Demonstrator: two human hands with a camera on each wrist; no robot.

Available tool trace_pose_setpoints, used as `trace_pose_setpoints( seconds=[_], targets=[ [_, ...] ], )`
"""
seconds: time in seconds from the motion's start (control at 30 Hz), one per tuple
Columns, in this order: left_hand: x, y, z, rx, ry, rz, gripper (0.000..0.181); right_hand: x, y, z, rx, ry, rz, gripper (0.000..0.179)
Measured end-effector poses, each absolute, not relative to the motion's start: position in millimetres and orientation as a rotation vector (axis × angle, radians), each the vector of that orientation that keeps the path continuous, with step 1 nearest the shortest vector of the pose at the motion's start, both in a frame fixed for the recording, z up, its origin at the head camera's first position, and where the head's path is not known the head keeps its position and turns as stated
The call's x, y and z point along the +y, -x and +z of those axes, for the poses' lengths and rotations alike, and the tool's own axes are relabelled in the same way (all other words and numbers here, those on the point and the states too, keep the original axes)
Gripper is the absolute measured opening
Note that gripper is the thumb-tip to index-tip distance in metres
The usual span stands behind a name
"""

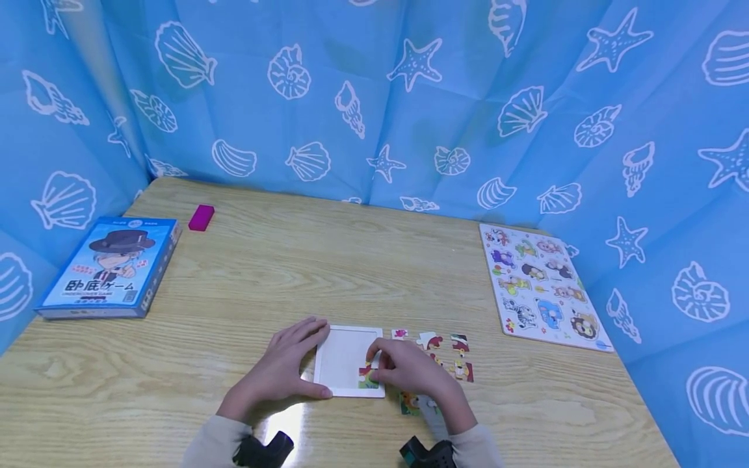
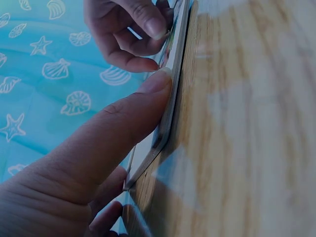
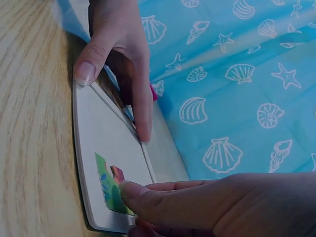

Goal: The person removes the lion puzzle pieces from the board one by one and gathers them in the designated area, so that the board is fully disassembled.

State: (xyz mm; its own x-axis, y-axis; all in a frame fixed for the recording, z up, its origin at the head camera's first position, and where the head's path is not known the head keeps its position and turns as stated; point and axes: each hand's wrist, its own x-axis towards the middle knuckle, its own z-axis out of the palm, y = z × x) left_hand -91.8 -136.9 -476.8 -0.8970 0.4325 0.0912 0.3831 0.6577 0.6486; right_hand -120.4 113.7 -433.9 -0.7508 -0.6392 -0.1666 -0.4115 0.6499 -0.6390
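Note:
A white puzzle tray [image 1: 342,351] lies flat on the table, a green and red jigsaw piece [image 1: 368,382] in its lower right corner. My left hand [image 1: 285,364] steadies the tray's left side. Its thumb [image 3: 86,72] presses on the near corner while the straight index finger [image 3: 143,113] touches the far rim. My right hand [image 1: 415,369] bends over the tray's right edge. Its thumb and curled fingers pinch at the jigsaw piece, with the thumb tip [image 3: 129,189] right on its printed face. The hand partly covers the piece.
Several loose jigsaw pieces [image 1: 460,343] lie right of the tray, some behind my right arm. An animal puzzle board [image 1: 535,273] stands farther right. At the back left are a blue game box [image 1: 111,266] and a magenta block [image 1: 201,218]. A shell-print curtain [image 1: 351,97] borders the table [image 1: 351,260].

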Motion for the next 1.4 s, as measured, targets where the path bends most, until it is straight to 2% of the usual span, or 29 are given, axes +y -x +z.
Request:
trace_pose_setpoints(
  seconds=[0.8, 1.13, 1.4],
  targets=[
    [-137, 92, -476, 2.801, -0.703, 1.07, 0.103, 114, 119, -434, 2.492, 0.794, -0.847, 0.014],
    [-137, 91, -475, 2.806, -0.713, 1.073, 0.103, 114, 117, -427, 2.558, 0.906, -0.816, 0.009],
    [-137, 92, -475, 2.807, -0.713, 1.064, 0.104, 117, 115, -420, 2.53, 0.852, -0.864, 0.009]
  ],
)
